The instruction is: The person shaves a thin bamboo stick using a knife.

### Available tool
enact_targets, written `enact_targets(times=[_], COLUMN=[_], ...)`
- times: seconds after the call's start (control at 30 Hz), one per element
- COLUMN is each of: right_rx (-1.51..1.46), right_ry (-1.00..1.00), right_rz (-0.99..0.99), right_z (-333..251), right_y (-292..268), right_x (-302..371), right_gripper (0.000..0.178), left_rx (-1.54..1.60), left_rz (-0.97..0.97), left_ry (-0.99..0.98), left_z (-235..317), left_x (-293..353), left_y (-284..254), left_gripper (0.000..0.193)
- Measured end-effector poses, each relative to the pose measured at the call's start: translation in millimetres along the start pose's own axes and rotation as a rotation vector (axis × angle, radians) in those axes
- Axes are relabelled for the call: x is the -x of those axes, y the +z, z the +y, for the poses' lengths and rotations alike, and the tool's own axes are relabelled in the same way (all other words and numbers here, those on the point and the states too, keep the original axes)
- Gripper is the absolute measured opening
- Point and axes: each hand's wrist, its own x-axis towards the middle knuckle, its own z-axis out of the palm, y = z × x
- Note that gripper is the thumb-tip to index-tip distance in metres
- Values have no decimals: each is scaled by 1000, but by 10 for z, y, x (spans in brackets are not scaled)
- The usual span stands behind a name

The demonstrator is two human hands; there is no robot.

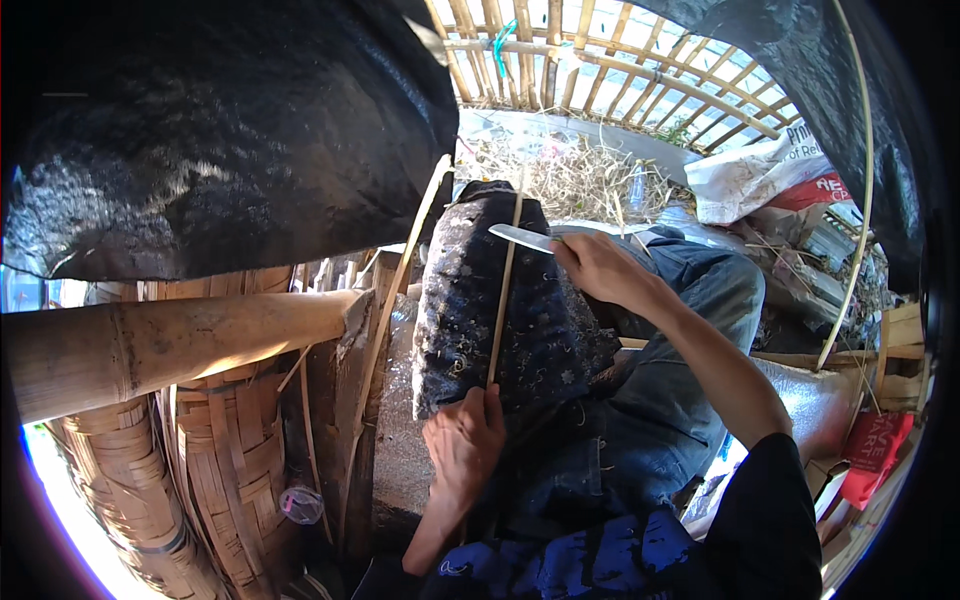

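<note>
Pinching a strip (505, 290), left hand (464, 442) meets the cloth edge (540, 394); right hand (605, 270) grips a knife (522, 238), room leftward

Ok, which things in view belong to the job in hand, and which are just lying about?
In use:
silver-bladed knife, in the right hand
long, thin, pale bamboo strip, in the left hand
dark patterned cloth, beneath the strip

Apparently lying about:
white-and-red sack
bright red packet
clear, round plastic item
</note>
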Motion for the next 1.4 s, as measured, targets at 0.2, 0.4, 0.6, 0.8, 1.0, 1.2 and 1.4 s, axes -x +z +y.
enact_targets(times=[0.2, 0.4, 0.6, 0.8, 1.0, 1.2, 1.4], right_rx=[-7, -91, -186, -210, -183, -249, -140], right_ry=[193, 447, 518, 314, 316, 334, 264], right_rz=[-236, -424, -636, -629, -657, -495, -170], right_z=[123, -23, -93, -286, -431, -210, 233], right_y=[-130, -243, -219, -52, -120, -200, 39], right_x=[48, 130, 228, 506, 395, 212, -99], right_gripper=[36, 44, 45, 50, 51, 53, 49], left_rx=[-20, -3, 22, 66, 840, 996, 1057], left_rz=[-164, -194, -175, -173, -484, -470, -500], left_ry=[-12, -22, -23, -115, -852, -736, -762], left_z=[47, 57, 74, 51, -106, -195, -212], left_x=[-9, 17, 6, -28, 105, 135, 118], left_y=[-8, 13, 54, -3, -237, -118, -115], left_gripper=[31, 30, 31, 32, 45, 46, 44])
